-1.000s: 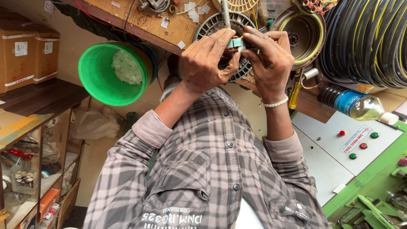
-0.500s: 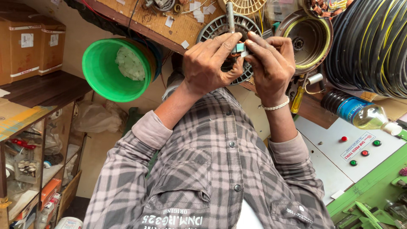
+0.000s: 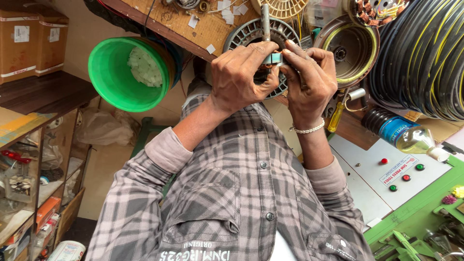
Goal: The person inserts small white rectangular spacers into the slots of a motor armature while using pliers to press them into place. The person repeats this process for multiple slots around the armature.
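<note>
Both hands meet over a round grey ribbed motor part (image 3: 244, 35) with a metal shaft (image 3: 265, 19) sticking up from its middle. My left hand (image 3: 240, 77) and my right hand (image 3: 309, 79), which wears a white bead bracelet, pinch a small blue-grey metal piece (image 3: 273, 59) at the foot of the shaft. Fingers of both hands close around that piece and hide most of it. The motor part rests on a wooden bench (image 3: 193, 26). My checked shirt fills the lower part of the view.
A green bucket (image 3: 116, 79) with white scraps hangs left of the hands. To the right are a round metal motor housing (image 3: 350, 48), a yellow-handled screwdriver (image 3: 335, 116), a coil of black cable (image 3: 425, 53), a plastic bottle (image 3: 403, 135) and a button panel (image 3: 386, 169). Cardboard boxes (image 3: 29, 41) and shelves are at the left.
Both hands stay closed on the small piece at the shaft, with slight finger shifts. The whole scene has slid a little in the view.
</note>
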